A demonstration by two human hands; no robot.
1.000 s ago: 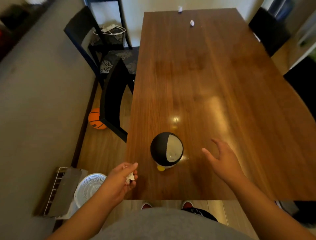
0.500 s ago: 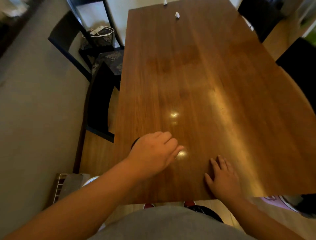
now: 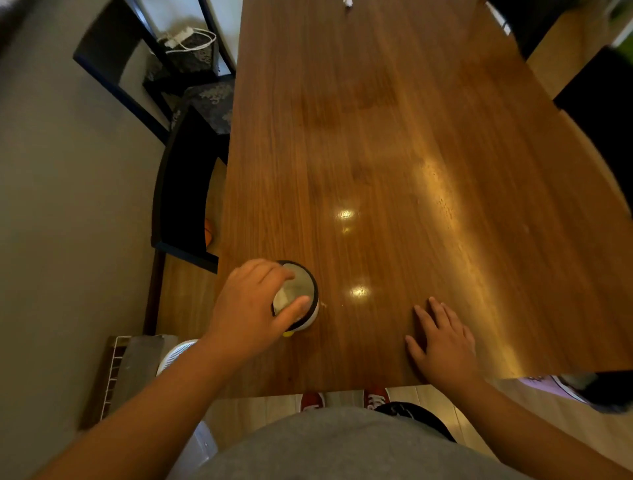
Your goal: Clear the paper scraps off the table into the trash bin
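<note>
At the near-left corner of the table (image 3: 411, 154) stands one small round bin (image 3: 303, 291), black-rimmed with a pale lid, a bit of yellow showing at its base. The left hand (image 3: 248, 308) lies over its left half. Its fingers (image 3: 270, 272) bend across the far rim and its thumb (image 3: 296, 306) stretches over the lid, its tip touching the lid near the right rim. The palm hides whatever is under it, so I cannot tell whether the hand clasps the bin or has a scrap in it.

One scrap (image 3: 348, 3) is in view, a small white bit at the table's far end, cut by the top edge of the frame. It is well apart from both hands and from the bin.

The right hand (image 3: 442, 346) rests palm down on the wood near the front edge, to the right of the bin and not touching it. Its fingers are straight and slightly fanned and hold nothing.

Two bright spots of lamp glare sit on the wood between and beyond the hands.

Two dark chairs stand along the left side: one (image 3: 181, 192) tucked against the table, one (image 3: 113, 65) farther back by the wall. An orange ball (image 3: 208, 232) peeks out under the nearer chair. A white fan (image 3: 176, 353) lies on the floor below the left forearm. Two red shoes (image 3: 312, 401) show beneath the front edge.
</note>
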